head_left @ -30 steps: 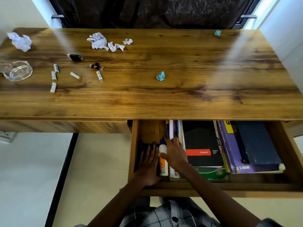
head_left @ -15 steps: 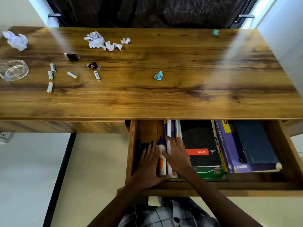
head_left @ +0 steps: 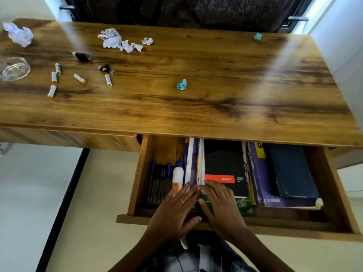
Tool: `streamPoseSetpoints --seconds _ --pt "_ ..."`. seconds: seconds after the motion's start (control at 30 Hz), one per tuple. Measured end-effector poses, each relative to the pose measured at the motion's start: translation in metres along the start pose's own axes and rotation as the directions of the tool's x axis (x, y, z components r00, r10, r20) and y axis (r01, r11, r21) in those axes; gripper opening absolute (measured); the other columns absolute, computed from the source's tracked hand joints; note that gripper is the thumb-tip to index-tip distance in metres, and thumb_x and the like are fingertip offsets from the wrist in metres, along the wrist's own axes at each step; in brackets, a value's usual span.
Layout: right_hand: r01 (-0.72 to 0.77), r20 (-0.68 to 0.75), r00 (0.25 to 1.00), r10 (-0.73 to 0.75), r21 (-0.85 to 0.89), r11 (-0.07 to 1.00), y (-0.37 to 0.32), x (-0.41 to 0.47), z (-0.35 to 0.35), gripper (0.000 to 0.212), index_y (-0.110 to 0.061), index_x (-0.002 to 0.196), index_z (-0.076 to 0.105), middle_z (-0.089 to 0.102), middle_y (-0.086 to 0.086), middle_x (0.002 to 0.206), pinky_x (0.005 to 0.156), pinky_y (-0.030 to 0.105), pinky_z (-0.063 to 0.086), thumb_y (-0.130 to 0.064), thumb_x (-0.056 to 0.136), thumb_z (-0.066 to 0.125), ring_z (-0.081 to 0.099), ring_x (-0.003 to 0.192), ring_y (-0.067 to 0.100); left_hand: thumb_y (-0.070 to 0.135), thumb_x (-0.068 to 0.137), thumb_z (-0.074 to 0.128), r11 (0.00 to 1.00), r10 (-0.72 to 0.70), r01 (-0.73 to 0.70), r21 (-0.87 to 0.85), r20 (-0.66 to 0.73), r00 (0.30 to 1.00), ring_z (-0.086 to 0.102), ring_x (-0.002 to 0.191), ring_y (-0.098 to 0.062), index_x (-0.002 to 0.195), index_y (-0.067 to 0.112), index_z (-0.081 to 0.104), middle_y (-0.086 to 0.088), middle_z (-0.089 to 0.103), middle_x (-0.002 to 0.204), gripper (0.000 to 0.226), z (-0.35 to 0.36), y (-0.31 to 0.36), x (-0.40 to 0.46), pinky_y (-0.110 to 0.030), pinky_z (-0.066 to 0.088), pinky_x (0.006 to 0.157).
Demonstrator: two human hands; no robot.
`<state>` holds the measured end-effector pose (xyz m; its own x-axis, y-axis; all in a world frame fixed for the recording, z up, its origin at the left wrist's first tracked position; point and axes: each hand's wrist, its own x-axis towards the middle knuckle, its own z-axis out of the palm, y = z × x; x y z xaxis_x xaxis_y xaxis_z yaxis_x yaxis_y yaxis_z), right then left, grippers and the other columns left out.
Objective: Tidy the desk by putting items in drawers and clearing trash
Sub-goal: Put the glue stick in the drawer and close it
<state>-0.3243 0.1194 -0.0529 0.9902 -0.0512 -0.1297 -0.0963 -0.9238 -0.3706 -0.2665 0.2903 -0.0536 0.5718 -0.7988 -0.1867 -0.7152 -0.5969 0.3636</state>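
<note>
Left hand (head_left: 172, 211) and right hand (head_left: 220, 205), fingers straight, are pressing on the upright thin books (head_left: 194, 163) inside the open wooden drawer (head_left: 137, 179), beside the white glue bottle (head_left: 177, 176).

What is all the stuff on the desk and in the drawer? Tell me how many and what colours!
batteries: 5, white, desk's left part
white paper balls: several, crumpled, far left of desk
teal paper balls: 2, one mid-desk, one far right
glass dish: 1, clear, left edge
small black gadgets: 2, black, near the batteries
pens: several, blue, left side of drawer
glue bottle: 1, white, beside pens
books: several, black, purple, navy, in drawer
left hand: 1, on upright books
right hand: 1, on upright books
</note>
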Motion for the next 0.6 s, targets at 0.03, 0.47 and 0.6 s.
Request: streamPoseSetpoints --seconds 0.03,0.47,0.6 --pt "-0.016 -0.025 1.0 0.015 -0.045 0.999 -0.002 -0.006 -0.001 0.04 -0.03 0.125 0.045 0.052 -0.007 0.13 0.103 0.028 0.027 -0.048 0.094 0.026 0.049 0.122 0.012 0.059 0.095 0.015 0.999 0.031 -0.031 0.044 -0.006 0.999 0.029 0.14 -0.016 0.144 0.021 0.03 0.002 0.037 0.149 0.064 0.002 0.001 -0.001 -0.041 0.019 0.116" --pt "-0.091 -0.326 0.945 0.023 -0.197 0.976 -0.009 -0.084 0.045 0.051 -0.011 0.142 0.031 0.022 0.007 0.155 0.116 0.045 0.014 -0.033 0.097 0.023 0.016 0.144 0.026 0.044 0.099 0.014 0.993 0.047 -0.023 0.115 -0.209 0.977 0.021 0.142 -0.02 0.145 0.015 0.028 -0.003 0.027 0.153 0.056 0.039 0.038 -0.035 -0.039 0.005 0.115" --pt "-0.109 -0.33 0.944 -0.003 -0.32 0.941 -0.003 -0.103 0.069 0.073 -0.013 0.15 0.007 -0.002 0.005 0.159 0.118 0.046 0.003 -0.031 0.086 0.038 0.001 0.147 0.025 0.049 0.097 0.025 0.98 0.147 -0.12 0.156 -0.177 0.973 0.018 0.142 -0.018 0.149 0.017 0.013 0.001 0.016 0.155 0.062 0.058 0.04 -0.046 -0.037 0.004 0.116"
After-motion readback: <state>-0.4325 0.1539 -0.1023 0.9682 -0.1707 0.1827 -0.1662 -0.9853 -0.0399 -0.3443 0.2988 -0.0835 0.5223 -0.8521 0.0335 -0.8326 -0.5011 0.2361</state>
